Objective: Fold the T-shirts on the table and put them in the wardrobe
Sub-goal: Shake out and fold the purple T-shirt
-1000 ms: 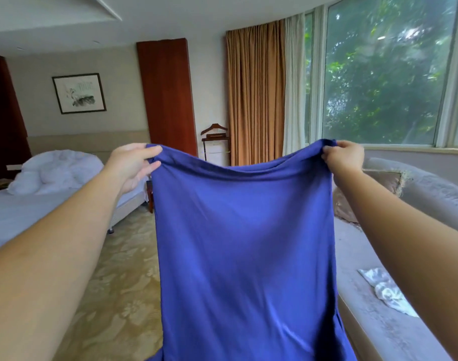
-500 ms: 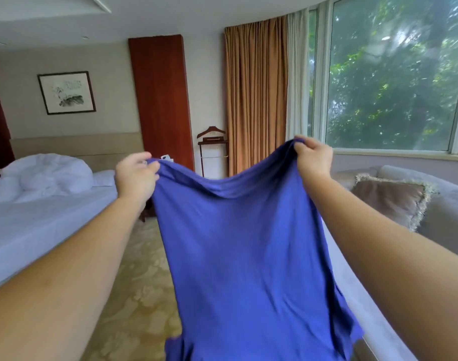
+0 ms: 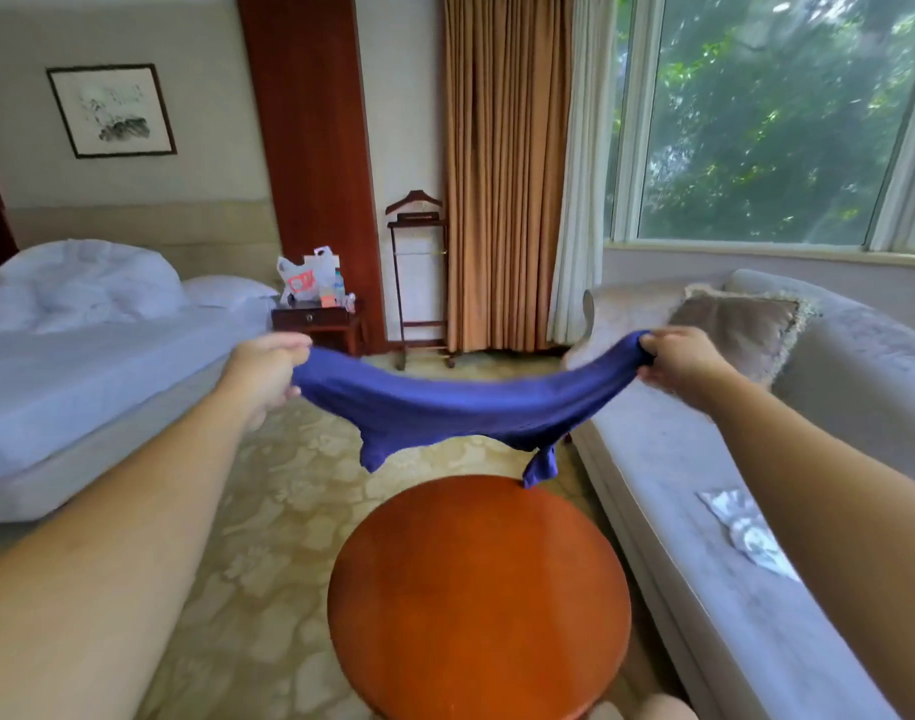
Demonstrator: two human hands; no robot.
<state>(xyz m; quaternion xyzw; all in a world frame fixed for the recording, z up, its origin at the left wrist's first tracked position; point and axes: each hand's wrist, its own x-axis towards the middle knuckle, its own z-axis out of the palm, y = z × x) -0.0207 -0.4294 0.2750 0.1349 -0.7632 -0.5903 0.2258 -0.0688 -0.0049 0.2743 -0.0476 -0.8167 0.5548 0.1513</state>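
- Firstly, at the left I see the bed point(image 3: 81, 397) with white bedding, and at the right the grey sofa point(image 3: 652, 485) runs under the window point(image 3: 756, 122).
- Between them, low in my view, stands the round red-brown table point(image 3: 476, 589).
- The blue T-shirt point(image 3: 460, 407) is in the air over the far edge of the table. It is stretched between the two hands and sags in the middle. Two ends hang down, and the right one comes very near the table rim; if it touches, I cannot tell.
- The left hand point(image 3: 265, 374) grips the left end of the T-shirt, fingers curled round the bunched fabric.
- The right hand point(image 3: 678, 363) grips the right end in the same way, fingers curled tight on the fabric.
- A brown cushion point(image 3: 736, 324) leans on the sofa back, beyond the right hand.
- A white crumpled cloth point(image 3: 746, 532) lies on the sofa seat, partly hidden by the right forearm.
- Far off, a nightstand point(image 3: 315, 319) beside the bed carries a plastic bag point(image 3: 304, 275).
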